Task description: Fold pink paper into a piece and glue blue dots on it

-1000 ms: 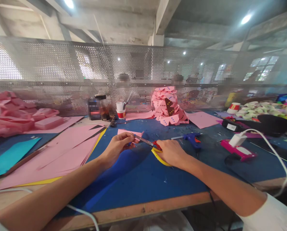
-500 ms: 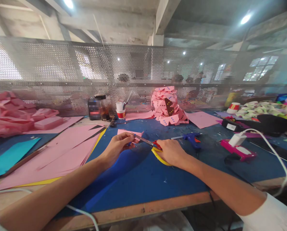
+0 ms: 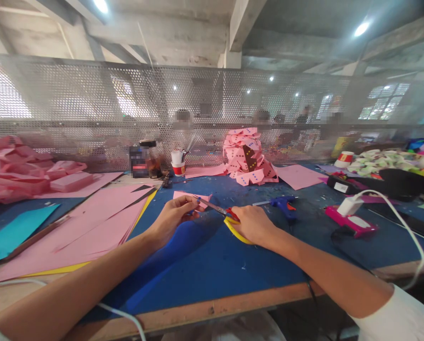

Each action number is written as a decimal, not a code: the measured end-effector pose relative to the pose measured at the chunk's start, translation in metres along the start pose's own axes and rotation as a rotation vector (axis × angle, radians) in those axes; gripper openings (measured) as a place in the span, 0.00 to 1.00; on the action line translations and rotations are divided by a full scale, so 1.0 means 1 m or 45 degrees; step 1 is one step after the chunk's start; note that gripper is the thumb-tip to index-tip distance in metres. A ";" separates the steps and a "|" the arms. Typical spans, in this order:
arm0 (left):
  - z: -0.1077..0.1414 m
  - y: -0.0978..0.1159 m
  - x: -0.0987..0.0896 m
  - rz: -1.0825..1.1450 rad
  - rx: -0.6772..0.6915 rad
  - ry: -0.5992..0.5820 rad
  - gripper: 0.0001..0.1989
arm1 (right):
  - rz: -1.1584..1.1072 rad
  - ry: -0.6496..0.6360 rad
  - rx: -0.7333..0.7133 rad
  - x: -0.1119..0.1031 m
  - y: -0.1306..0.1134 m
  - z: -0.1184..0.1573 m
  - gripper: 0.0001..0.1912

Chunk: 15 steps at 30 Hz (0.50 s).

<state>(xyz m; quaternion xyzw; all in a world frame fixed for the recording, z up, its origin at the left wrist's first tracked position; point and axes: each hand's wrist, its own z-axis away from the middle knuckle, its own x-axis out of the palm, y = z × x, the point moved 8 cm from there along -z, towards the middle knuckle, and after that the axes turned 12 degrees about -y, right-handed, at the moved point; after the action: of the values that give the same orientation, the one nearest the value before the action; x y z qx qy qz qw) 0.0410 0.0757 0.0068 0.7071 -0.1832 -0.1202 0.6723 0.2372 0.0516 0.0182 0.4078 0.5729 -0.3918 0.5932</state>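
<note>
Yellow-and-red-handled scissors [image 3: 235,229] are gripped in my right hand [image 3: 256,223], their blades pointing left. My left hand [image 3: 176,215] is closed in a pinch at the blade tips, where a small blue piece [image 3: 198,201] shows between the fingertips; its shape is too small to make out. Just behind the blades, a small pink paper piece [image 3: 205,197] lies on the blue table [image 3: 212,274]. A blue glue gun [image 3: 284,206] rests to the right of my right hand.
Pink sheets [image 3: 91,222] and a teal sheet [image 3: 20,232] lie left. Behind stand a pile of dotted pink paper pieces [image 3: 245,158], a paper cup [image 3: 178,168] and a jar [image 3: 154,158]. A pink power strip [image 3: 354,221] with a white cable is at right. A perforated screen [image 3: 204,99] closes the back.
Almost nothing differs. Both hands and the scissors stay in the same place, with only a very slight shift of the left fingers.
</note>
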 end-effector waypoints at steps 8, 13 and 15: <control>0.001 0.004 0.001 0.009 0.027 0.014 0.11 | -0.049 0.012 -0.016 -0.002 0.000 0.000 0.18; 0.002 0.008 0.002 0.011 0.080 0.007 0.10 | -0.049 0.077 -0.051 -0.004 -0.002 0.002 0.18; 0.003 0.008 0.002 0.002 0.085 0.014 0.09 | -0.035 0.055 -0.041 -0.002 -0.001 0.001 0.20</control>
<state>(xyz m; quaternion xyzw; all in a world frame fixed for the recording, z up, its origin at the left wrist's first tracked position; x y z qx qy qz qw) 0.0408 0.0722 0.0148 0.7296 -0.1840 -0.1096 0.6495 0.2363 0.0500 0.0198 0.3989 0.5974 -0.3816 0.5817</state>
